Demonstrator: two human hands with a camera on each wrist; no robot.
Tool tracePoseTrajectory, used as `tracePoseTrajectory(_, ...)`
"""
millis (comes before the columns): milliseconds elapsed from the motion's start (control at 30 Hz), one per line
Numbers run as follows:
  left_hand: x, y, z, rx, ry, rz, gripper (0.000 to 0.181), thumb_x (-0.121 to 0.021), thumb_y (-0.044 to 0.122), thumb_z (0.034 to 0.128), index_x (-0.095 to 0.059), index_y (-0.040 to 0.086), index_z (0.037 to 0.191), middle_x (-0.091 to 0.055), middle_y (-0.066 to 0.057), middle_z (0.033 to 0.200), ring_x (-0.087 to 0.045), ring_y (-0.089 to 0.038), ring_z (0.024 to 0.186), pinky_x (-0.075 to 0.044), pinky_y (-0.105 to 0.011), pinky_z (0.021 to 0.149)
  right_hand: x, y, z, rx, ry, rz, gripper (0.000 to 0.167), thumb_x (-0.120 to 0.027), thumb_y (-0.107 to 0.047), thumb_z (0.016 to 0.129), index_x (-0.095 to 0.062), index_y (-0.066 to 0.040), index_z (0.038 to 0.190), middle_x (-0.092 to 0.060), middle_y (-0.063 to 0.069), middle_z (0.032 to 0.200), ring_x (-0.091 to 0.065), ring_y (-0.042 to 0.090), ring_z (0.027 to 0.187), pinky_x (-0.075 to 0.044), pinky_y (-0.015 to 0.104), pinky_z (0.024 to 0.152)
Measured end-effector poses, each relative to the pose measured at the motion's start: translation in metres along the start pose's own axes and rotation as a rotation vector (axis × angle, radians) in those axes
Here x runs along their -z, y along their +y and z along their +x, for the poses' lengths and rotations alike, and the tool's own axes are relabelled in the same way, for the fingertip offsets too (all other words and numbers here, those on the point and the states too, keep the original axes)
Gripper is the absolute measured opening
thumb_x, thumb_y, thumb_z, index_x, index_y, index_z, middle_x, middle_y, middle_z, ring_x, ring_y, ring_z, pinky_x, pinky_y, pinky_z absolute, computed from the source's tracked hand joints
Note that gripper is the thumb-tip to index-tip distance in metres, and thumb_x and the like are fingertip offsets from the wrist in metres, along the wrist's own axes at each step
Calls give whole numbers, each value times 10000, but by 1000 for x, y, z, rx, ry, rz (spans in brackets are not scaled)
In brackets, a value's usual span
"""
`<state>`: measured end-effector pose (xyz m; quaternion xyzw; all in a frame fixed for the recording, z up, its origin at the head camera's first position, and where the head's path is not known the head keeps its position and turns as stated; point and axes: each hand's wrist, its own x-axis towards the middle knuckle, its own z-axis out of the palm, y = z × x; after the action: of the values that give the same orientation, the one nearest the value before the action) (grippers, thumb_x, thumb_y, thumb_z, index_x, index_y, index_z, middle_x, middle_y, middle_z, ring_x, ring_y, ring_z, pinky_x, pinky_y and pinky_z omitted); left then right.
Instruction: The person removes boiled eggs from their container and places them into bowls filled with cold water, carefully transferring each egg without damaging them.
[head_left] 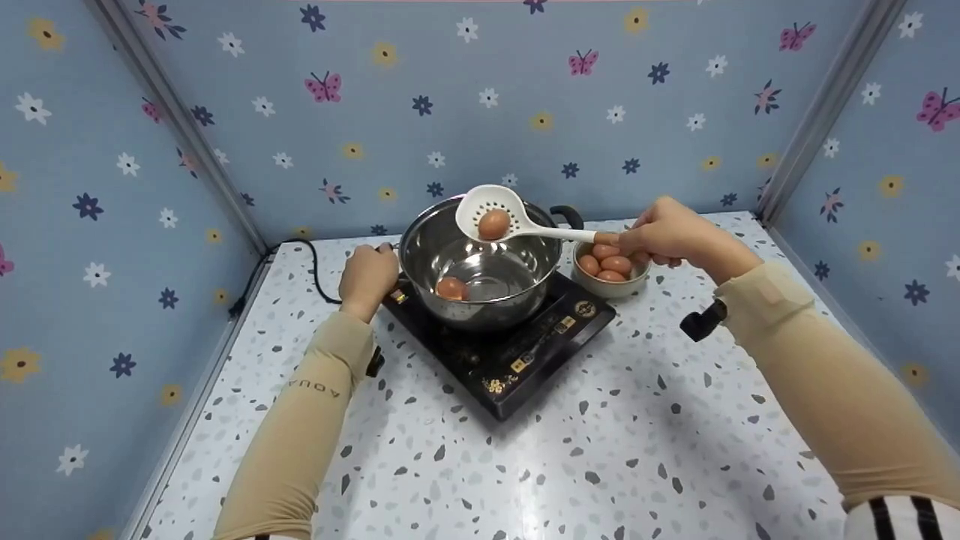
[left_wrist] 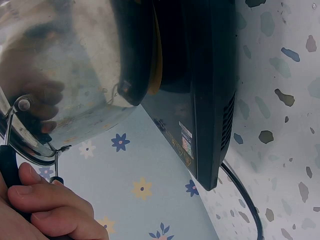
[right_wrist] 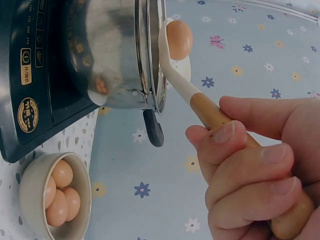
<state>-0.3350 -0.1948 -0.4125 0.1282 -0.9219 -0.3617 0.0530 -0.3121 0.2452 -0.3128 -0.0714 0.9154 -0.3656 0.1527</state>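
My right hand (head_left: 671, 232) grips the wooden handle of a white slotted spoon (head_left: 566, 234). A brown egg (head_left: 493, 224) lies in the spoon's bowl, held above the steel pot (head_left: 491, 313). Inside the pot, another brown egg (head_left: 451, 289) sits at the bottom near the left side; whether there is water around it is hard to tell. My left hand (head_left: 367, 277) holds the pot's near-left black handle (left_wrist: 9, 167), fingers curled round it. Below the right hand stands a pale bowl (right_wrist: 35, 195) with several brown eggs (right_wrist: 57, 206).
The pot stands on a black induction cooker (head_left: 517, 390), turned at an angle on the speckled table (head_left: 570, 465). A black cord (head_left: 315, 274) runs off to the left. The pot's other black handle (head_left: 568, 216) points right. Flower-patterned walls (head_left: 495, 90) enclose the back and sides.
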Motion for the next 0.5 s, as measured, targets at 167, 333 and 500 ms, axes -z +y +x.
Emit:
tracePoseTrajectory(167, 0, 0, 1, 7, -10, 11, 527, -305, 357, 1158, -621, 108, 817, -669, -118, 800, -627, -299, 719, -511, -490, 729, 5, 5, -2, 2, 6, -4, 339, -723, -283, 1009, -737, -129, 707, -512, -62, 527, -371, 75, 435, -328, 268, 452)
tracePoseTrajectory(333, -1, 0, 3, 13, -24, 16, 533, -304, 353, 1165, -563, 138, 752, -554, -26, 649, -534, -238, 604, -446, -429, 645, 11, 9, -6, -10, 20, -5, 364, -726, -312, 1019, -726, -134, 701, -516, -63, 543, -377, 70, 451, -334, 269, 469)
tracePoseTrajectory(500, 0, 0, 2, 4, -10, 15, 516, -303, 352, 1159, -581, 134, 782, -641, -86, 757, -611, -278, 684, -487, -462, 699, 18, 10, -11, -22, 45, -33, 340, -714, -311, 1012, -756, -141, 721, -541, -60, 562, -394, 74, 463, -349, 266, 477)
